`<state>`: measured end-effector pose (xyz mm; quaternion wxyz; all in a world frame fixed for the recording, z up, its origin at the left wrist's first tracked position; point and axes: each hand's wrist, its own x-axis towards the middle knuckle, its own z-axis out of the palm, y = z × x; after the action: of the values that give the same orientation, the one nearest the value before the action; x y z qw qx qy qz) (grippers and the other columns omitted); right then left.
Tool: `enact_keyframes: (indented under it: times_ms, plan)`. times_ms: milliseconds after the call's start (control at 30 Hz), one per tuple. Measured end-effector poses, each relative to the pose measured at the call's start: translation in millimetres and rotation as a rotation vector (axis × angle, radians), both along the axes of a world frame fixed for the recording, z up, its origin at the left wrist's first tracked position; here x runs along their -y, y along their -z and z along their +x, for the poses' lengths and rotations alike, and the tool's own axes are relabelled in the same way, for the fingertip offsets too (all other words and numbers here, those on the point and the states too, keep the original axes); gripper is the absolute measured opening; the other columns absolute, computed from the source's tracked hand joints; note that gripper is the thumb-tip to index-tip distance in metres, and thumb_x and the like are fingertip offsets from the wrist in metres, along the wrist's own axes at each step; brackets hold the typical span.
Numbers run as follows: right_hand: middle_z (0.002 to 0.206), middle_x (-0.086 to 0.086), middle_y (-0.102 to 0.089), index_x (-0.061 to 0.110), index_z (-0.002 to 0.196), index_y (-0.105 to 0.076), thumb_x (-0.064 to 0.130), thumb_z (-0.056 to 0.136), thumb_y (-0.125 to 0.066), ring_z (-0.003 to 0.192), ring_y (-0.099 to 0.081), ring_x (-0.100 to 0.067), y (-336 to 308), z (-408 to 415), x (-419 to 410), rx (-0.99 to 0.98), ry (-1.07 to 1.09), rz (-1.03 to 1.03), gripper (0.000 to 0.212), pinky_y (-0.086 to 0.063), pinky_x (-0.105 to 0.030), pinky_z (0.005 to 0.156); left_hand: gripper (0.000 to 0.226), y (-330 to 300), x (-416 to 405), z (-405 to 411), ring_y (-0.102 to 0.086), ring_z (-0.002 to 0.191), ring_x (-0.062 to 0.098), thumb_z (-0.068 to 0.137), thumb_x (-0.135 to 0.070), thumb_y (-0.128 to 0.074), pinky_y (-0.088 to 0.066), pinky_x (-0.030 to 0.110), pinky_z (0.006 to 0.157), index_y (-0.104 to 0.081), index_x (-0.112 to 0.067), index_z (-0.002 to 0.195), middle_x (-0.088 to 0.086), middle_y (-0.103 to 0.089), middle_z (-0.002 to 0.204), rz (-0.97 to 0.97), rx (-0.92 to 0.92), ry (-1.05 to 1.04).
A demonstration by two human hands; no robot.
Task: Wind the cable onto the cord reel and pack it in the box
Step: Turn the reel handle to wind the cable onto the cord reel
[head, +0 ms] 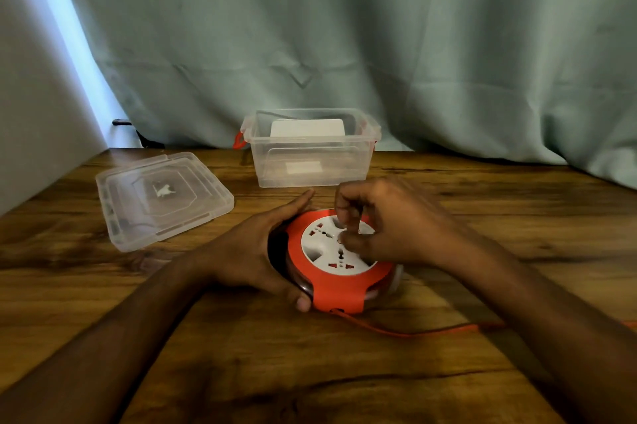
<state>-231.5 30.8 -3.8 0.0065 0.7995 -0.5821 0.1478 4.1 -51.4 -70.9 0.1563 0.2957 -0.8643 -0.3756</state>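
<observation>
A round orange cord reel (339, 289) with a white socket face lies flat on the wooden table (310, 372). My left hand (255, 251) wraps around the reel's left rim and grips it. My right hand (386, 220) sits over the white face with its fingers curled down into a recess near the centre. An orange cable (413, 332) leaves the reel's near edge and trails off to the right across the table. The clear plastic box (312, 161) stands open just beyond the reel, with orange latches at its ends.
The box's clear lid (162, 197) lies flat on the table to the left. A white object (306, 129) shows through the box's back wall. A green curtain (344, 37) hangs behind the table, and a pale wall (31, 113) stands at left.
</observation>
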Motion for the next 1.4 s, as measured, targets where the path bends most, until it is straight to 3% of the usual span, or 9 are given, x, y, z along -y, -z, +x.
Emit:
enact_keyframes:
  times_ms: [167,300,467,600,733,933,1233,1300,1400]
  plan:
    - [0.098,0.047,-0.06,0.044,0.118,-0.063,0.035,0.08,-0.087,0.083,-0.056,0.023,-6,-28,5,0.066,-0.113,0.247,0.047,-0.046,-0.01,0.059,0.15,0,1,-1,-0.029,0.143,-0.013,0.043,-0.058,-0.097,-0.031,0.018,0.118,-0.003,-0.047,0.159,-0.038,-0.025,0.155,-0.017,0.022,-0.006]
    - [0.125,0.028,-0.069,0.046,0.133,-0.051,0.037,0.081,-0.087,0.092,-0.064,0.013,-3,-33,10,0.121,-0.15,0.287,0.064,-0.056,-0.022,0.073,0.148,0,2,-1,-0.029,0.143,-0.012,0.045,-0.055,-0.098,-0.032,0.018,0.118,-0.004,-0.047,0.159,-0.035,-0.026,0.158,-0.025,0.021,-0.005]
    - [0.127,0.024,-0.069,0.047,0.14,-0.046,0.036,0.082,-0.087,0.106,-0.068,0.0,-2,-35,11,0.144,-0.164,0.313,0.072,-0.062,-0.033,0.085,0.145,1,3,0,-0.029,0.139,-0.019,0.044,-0.056,-0.098,-0.032,0.009,0.112,-0.005,-0.052,0.155,-0.046,-0.027,0.149,-0.024,0.012,0.003]
    - [0.116,0.022,-0.073,0.048,0.13,-0.045,0.036,0.075,-0.093,0.095,-0.068,0.002,-5,-32,8,0.175,-0.154,0.301,0.074,-0.06,-0.028,0.074,0.139,1,3,0,-0.026,0.135,-0.027,0.045,-0.05,-0.099,-0.03,0.001,0.106,-0.005,-0.059,0.148,-0.052,-0.024,0.143,-0.028,0.011,0.008]
    - [0.091,0.015,-0.072,0.043,0.109,-0.051,0.057,0.066,-0.092,0.08,-0.065,-0.002,-4,-20,0,0.09,-0.036,0.216,0.061,-0.052,-0.027,0.061,0.139,0,1,0,-0.027,0.134,-0.028,0.042,-0.058,-0.096,-0.03,0.001,0.106,-0.005,-0.061,0.146,-0.056,-0.024,0.14,-0.009,0.004,0.004]
    - [0.063,0.011,-0.056,0.025,0.069,-0.058,0.067,0.071,-0.081,0.061,-0.05,-0.004,8,3,-1,-0.04,0.044,0.077,0.049,-0.031,-0.025,0.056,0.146,1,2,1,-0.029,0.138,-0.022,0.049,-0.042,-0.1,-0.032,0.005,0.109,-0.003,-0.046,0.158,-0.049,-0.025,0.147,-0.015,0.002,0.011]
    - [0.077,0.01,-0.075,0.022,0.057,-0.053,0.076,0.074,-0.07,0.07,-0.063,-0.003,23,13,2,0.017,0.119,-0.03,0.059,-0.041,-0.025,0.059,0.148,-1,2,-1,-0.034,0.143,-0.009,0.044,-0.059,-0.096,-0.037,0.022,0.117,-0.004,-0.047,0.159,-0.033,-0.027,0.159,-0.021,0.022,0.012]
    - [0.084,0.011,-0.076,0.025,0.066,-0.056,0.071,0.077,-0.071,0.079,-0.066,-0.004,21,12,1,0.024,0.112,-0.04,0.05,-0.04,-0.025,0.06,0.147,-1,2,-2,-0.035,0.143,-0.007,0.046,-0.059,-0.096,-0.038,0.025,0.117,-0.004,-0.048,0.159,-0.031,-0.028,0.159,-0.02,0.027,0.013]
    - [0.078,0.013,-0.066,0.04,0.106,-0.051,0.05,0.084,-0.08,0.07,-0.058,-0.002,9,4,0,0.055,0.037,-0.017,0.038,-0.034,-0.021,0.056,0.145,0,3,-2,-0.035,0.14,-0.012,0.045,-0.061,-0.095,-0.037,0.017,0.115,-0.004,-0.05,0.158,-0.036,-0.03,0.155,-0.007,0.029,0.015]
